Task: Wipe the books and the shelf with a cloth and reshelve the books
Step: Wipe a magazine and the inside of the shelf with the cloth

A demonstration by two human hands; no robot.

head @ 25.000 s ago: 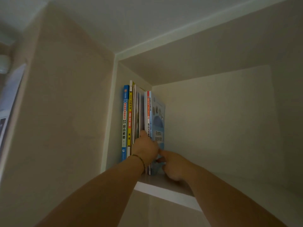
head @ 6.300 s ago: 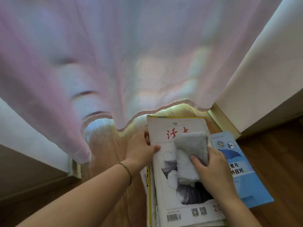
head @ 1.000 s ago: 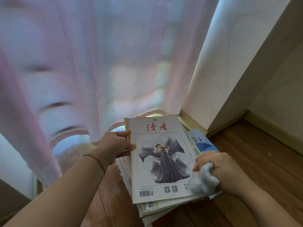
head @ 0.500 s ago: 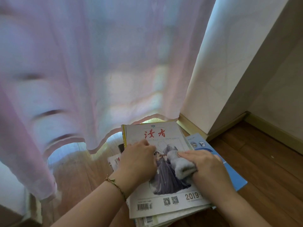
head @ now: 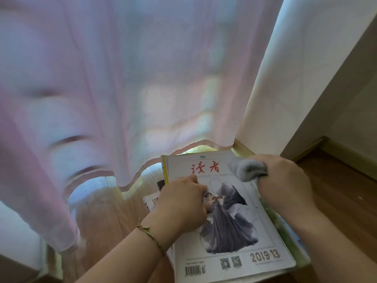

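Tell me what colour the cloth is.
Grey; the cloth shows best in the head view, bunched in the right hand over the magazine.

A wooden plank floor [head: 98, 217] carries a stack of books and magazines [head: 281, 237], lying flat near the skirting board [head: 242, 149]. The hem of a sheer pink curtain [head: 91, 180] hangs just above the boards.

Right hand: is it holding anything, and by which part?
The right hand grips the grey cloth, bunched in its fingers, over the magazine's top right corner. One folded end sticks out.
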